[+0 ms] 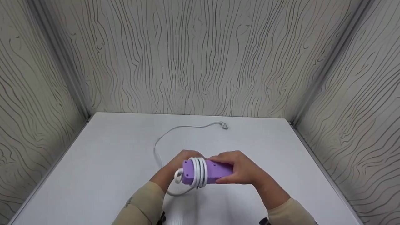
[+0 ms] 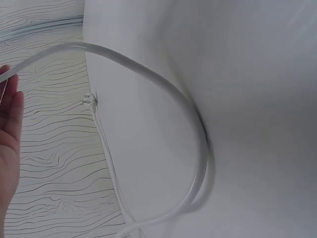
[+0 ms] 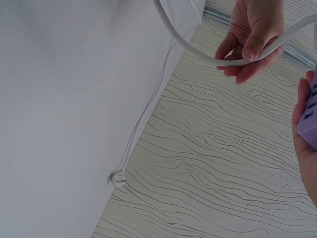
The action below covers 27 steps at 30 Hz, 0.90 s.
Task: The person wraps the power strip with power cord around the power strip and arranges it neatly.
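Purple power strip [image 1: 218,172], long axis left-to-right | your right grip [image 1: 240,167] clasps its right end | your left grip [image 3: 256,39], behind its wound left end, pinches white cord [image 3: 198,55]

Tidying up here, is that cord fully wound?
Partly: the cord circles the purple strip, but its plug lies loose on the table.

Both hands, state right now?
Left hand: closed, pinching the white cord.
Right hand: closed, holding the purple power strip.
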Tool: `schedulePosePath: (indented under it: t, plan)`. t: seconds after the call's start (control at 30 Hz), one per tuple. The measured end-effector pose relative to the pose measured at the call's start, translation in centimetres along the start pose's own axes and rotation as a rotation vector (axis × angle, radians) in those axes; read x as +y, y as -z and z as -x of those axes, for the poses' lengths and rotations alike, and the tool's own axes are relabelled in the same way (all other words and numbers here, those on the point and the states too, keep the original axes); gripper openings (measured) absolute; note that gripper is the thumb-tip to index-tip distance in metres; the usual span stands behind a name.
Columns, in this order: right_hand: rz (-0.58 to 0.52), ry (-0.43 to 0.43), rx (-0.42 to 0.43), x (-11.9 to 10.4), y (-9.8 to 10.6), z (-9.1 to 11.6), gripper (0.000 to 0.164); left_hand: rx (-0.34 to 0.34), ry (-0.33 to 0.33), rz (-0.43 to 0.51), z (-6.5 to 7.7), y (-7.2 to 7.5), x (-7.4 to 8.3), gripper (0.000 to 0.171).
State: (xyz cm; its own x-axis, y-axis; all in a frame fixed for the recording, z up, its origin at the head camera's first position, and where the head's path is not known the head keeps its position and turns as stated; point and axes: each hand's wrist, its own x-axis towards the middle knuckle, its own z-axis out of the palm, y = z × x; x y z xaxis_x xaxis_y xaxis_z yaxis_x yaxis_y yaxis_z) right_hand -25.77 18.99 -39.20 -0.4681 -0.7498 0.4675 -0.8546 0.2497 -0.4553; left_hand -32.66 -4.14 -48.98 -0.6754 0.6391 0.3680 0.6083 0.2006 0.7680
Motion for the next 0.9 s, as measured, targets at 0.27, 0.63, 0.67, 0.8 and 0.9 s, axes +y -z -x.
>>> schedulePosePath:
  t: [0.27,0.63,0.67,0.8,0.9]
  plan:
    - [0.007,-0.003,-0.160,0.1,0.2,0.1,0.046,-0.064,-0.040,-0.309,0.0,2.0,3.6,0.018]
    - [-0.026,-0.024,-0.248,0.2,0.3,0.7,0.045,-0.040,-0.244,-0.588,-0.5,1.9,3.9,0.012]
    - [-0.040,-0.021,-0.256,0.2,0.3,0.7,0.045,-0.034,-0.245,-0.608,-0.6,2.0,4.1,0.012]
    - [-0.122,-0.023,-0.316,-0.2,0.2,0.7,0.045,0.014,-0.205,-0.658,-0.9,2.0,4.1,0.010]
    - [-0.170,-0.019,-0.389,-0.6,-0.1,0.5,0.043,0.028,-0.166,-0.657,-1.1,2.1,4.0,0.010]
